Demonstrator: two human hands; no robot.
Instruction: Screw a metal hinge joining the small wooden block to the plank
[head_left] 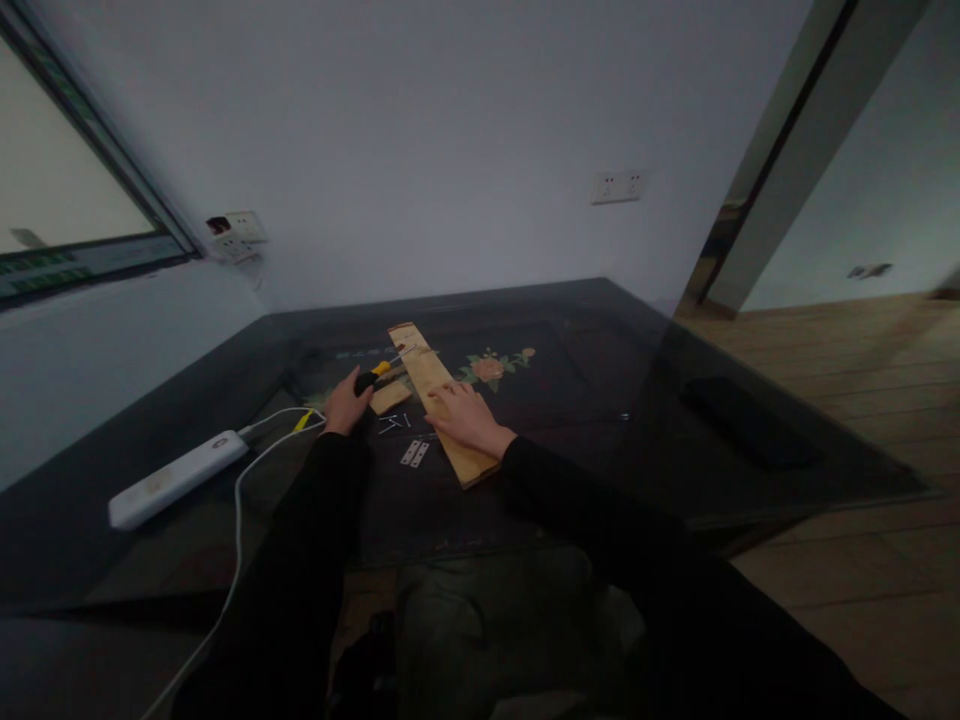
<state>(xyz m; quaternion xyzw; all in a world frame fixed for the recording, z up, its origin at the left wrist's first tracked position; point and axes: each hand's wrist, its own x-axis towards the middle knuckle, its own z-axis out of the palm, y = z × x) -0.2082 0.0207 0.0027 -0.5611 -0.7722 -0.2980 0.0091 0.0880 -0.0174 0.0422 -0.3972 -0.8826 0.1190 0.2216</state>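
My left hand [346, 404] is closed round the black and yellow handle of a screwdriver [377, 374], whose shaft points toward a long wooden board [433, 392] on the dark table [600, 400]. My right hand [466, 416] lies flat on the board with fingers stretched out, pressing it down. A smaller wooden piece [391, 397] lies beside the board, under the screwdriver. A small metal hinge [414, 454] and a few loose screws [395, 423] rest on the table between my hands.
A white power strip [176, 478] with a white cable [238, 500] lies at the left of the table. A dark flat object [746, 420] sits at the right. Wall sockets [616, 187] are behind; wooden floor [862, 420] extends to the right.
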